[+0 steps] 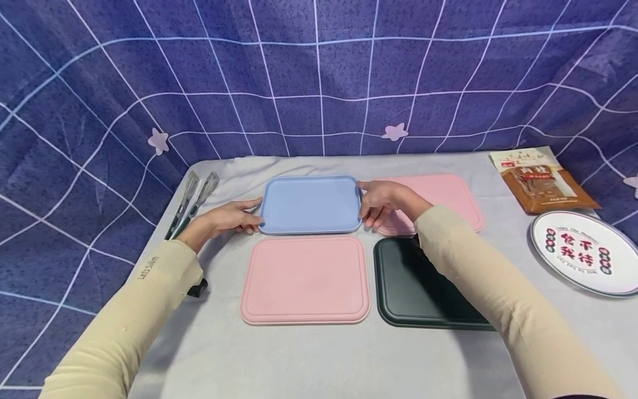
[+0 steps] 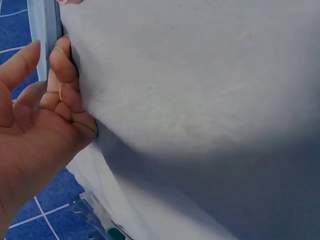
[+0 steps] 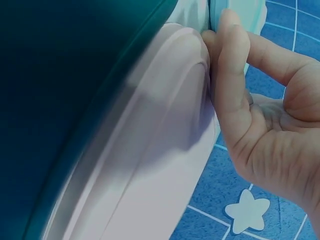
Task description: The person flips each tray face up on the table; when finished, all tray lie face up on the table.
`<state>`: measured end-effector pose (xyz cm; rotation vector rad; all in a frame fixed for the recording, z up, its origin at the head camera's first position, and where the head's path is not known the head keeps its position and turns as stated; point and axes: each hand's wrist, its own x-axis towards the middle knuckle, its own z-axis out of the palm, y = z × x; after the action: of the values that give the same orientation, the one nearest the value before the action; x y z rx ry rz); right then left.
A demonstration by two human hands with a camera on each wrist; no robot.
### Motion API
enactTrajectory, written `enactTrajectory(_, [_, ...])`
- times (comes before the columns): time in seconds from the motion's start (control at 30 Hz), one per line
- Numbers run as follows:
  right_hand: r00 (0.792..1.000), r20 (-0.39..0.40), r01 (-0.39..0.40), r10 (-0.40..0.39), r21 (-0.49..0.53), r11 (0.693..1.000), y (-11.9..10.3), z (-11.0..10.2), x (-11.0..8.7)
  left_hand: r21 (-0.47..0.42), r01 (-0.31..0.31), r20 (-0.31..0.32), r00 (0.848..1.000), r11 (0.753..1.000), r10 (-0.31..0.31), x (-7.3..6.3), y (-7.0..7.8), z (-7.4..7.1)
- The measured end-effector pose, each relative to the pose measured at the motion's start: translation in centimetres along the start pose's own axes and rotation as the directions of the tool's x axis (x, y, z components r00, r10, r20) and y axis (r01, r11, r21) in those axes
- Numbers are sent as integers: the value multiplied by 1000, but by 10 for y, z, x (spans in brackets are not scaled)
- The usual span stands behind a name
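Observation:
A light blue rectangular tray [image 1: 310, 205] lies at the back middle of the table, between my two hands. My left hand [image 1: 231, 216] grips its left edge, thumb toward the back and fingers at the front corner. On the opposite side my right hand [image 1: 380, 200] holds the right edge with bent fingers. In the left wrist view the tray's rim [image 2: 46, 35] meets the thumb and fingertips; in the right wrist view the fingertips touch its rim [image 3: 217, 15]. Whether the tray is slightly raised, I cannot tell.
A pink tray [image 1: 306, 280] lies in front, a dark green one [image 1: 399, 299] beside it, and another pink one [image 1: 448, 194] behind that. Tongs [image 1: 191, 199] lie at the left. A brown food packet [image 1: 543, 183] and a printed white plate [image 1: 588, 252] sit at the right.

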<state>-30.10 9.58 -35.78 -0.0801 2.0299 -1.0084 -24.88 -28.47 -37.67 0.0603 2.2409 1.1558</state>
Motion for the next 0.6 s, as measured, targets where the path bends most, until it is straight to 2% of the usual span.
enactTrajectory(0.07, [1000,-1,18,-18,-11,1000,-1,-1,-5,50,-6,3,1000,999,6,-2,4,-2])
enactTrajectory(0.13, [998,-16,57,-58,-62,996,0,-6,-14,115,-21,-20,1000,993,24,-3,10,-3])
enactTrajectory(0.23, [990,-43,128,-137,-169,977,5,-21,-33,244,-40,-106,992,969,67,-4,25,-2])
enactTrajectory(0.3, [984,-60,150,-169,-242,959,10,-36,-49,283,-44,-163,982,958,94,-4,39,0])
enactTrajectory(0.37, [984,-51,152,-173,-283,947,18,-53,-64,317,-55,-193,974,947,121,-2,53,6])
enactTrajectory(0.47, [992,-18,114,-128,-338,934,33,-79,-85,338,-85,-183,971,937,154,3,76,19])
enactTrajectory(0.6, [999,-9,38,-45,-394,918,61,-106,-100,399,-146,-119,971,906,208,14,105,47])
